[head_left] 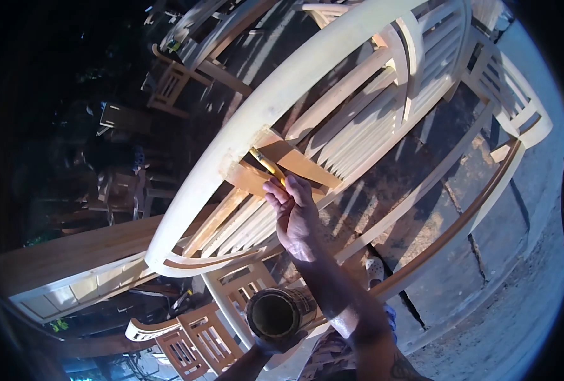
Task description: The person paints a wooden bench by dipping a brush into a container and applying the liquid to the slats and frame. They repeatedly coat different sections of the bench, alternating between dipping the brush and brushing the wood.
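Observation:
My right hand (294, 213) is closed around a thin paintbrush (267, 165) with a yellowish handle. The brush points up and left, its tip at the inner edge of a pale curved rail (199, 184) on a slatted wooden bench. Around the tip the wood looks brownish, and two orange-brown boards (299, 164) lie just beside it. Lower down, my left hand (283, 343) supports a round can (280, 314) from beneath, its dark open mouth facing me. What is inside the can is too dark to make out.
A brown slatted chair (196, 346) stands at the lower left, near a long wooden plank (72, 251). More wooden furniture, including a chair (171, 89), fills the shaded background. A light slatted piece (510, 95) is at the right. A shoe (374, 270) shows on the paved ground (447, 286).

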Tool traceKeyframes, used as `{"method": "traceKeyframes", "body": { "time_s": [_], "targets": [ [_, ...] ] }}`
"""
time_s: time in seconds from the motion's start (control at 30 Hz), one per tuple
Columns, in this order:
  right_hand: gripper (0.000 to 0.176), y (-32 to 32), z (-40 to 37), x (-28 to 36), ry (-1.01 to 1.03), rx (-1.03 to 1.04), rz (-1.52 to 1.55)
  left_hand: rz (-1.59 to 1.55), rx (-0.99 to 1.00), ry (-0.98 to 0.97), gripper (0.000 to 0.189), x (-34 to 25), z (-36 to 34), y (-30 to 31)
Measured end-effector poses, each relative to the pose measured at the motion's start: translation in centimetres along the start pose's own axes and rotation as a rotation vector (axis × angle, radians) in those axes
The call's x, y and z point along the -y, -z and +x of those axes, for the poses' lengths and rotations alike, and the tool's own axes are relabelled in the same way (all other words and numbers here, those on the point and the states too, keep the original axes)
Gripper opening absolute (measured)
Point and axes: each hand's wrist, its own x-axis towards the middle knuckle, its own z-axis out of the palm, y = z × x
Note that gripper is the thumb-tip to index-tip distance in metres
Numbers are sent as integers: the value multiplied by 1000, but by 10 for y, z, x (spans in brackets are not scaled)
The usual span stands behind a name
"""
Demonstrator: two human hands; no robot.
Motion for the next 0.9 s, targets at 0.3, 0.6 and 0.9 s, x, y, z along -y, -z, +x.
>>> {"method": "traceKeyframes", "body": {
  "time_s": [0.3,0.6,0.9],
  "targets": [
    [26,12,-6,-5,67,97,60,-7,-30,-13,97,6,-15,11],
    [17,-1,11,18,135,114,-357,49,11,35,107,27,-44,26],
    [25,32,-16,38,274,273,-421,39,-39,1,107,16,-47,35]
  ]
}}
